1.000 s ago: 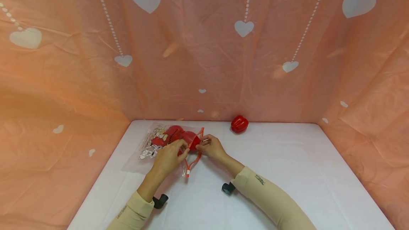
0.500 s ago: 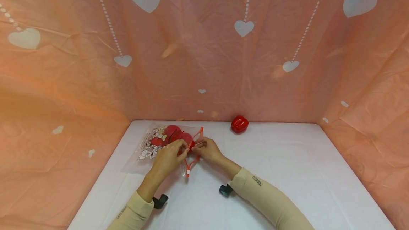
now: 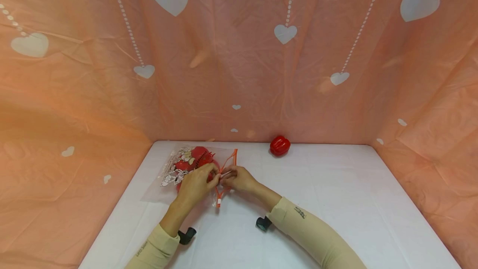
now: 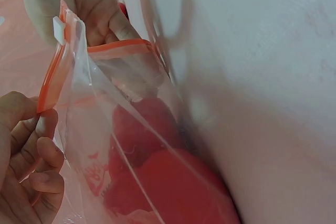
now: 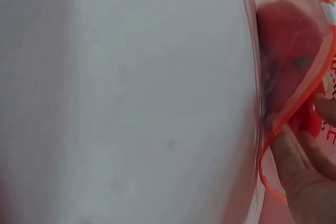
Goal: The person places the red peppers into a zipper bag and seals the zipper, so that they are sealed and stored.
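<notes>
A clear zip bag (image 3: 173,192) with an orange zip edge and printed cartoon figures lies at the back left. Several red, rounded, fruit-like or vegetable-like pieces (image 4: 176,187) show through its plastic; a dark green spot is on one in the right wrist view. My left hand (image 3: 198,182) pinches one side of the orange edge between thumb and finger, holding the mouth apart. At the mouth is my right hand (image 3: 240,179), its long fingers (image 5: 286,150) extended inside the orange rim by the red pieces. Those fingertips are partly hidden by the bag.
A glossy red bell pepper (image 3: 280,145) stands near the back edge of the white table (image 3: 317,186). Behind and at both sides hangs an orange curtain (image 3: 239,74) with white hearts. Dark wrist cameras (image 3: 263,223) sit under the sleeves.
My right hand has moved left into the bag's mouth, and the red piece by its fingers has slid deeper inside. My left hand stays on the rim.
</notes>
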### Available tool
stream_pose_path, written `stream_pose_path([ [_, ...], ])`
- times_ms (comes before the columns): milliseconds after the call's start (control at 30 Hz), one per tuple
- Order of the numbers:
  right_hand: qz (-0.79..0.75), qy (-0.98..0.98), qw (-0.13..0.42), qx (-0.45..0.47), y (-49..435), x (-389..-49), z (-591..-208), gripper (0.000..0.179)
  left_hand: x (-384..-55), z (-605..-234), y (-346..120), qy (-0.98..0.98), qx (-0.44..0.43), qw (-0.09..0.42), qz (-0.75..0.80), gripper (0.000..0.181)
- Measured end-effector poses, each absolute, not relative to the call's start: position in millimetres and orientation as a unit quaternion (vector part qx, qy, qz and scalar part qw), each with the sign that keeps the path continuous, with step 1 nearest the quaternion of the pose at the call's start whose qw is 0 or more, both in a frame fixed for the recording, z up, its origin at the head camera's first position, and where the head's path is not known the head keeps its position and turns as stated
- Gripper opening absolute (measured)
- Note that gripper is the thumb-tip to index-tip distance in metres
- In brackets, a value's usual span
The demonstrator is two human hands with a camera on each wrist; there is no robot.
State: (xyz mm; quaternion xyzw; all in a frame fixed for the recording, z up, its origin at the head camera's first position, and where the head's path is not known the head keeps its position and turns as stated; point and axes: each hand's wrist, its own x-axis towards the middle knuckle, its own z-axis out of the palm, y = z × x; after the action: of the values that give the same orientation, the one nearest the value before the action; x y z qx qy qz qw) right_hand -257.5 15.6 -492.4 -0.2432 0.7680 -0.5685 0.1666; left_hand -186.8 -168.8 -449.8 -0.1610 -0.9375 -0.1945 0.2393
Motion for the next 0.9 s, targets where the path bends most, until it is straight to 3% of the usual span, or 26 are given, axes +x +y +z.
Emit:
stream_pose_path([
  [900, -0.569, 0.765, 0.183, -0.241, 30.4, -260.1, -488.8, 0.031, -185.0, -450.9, -168.5, -0.942, -0.15, 0.215, -0.208, 0.013],
])
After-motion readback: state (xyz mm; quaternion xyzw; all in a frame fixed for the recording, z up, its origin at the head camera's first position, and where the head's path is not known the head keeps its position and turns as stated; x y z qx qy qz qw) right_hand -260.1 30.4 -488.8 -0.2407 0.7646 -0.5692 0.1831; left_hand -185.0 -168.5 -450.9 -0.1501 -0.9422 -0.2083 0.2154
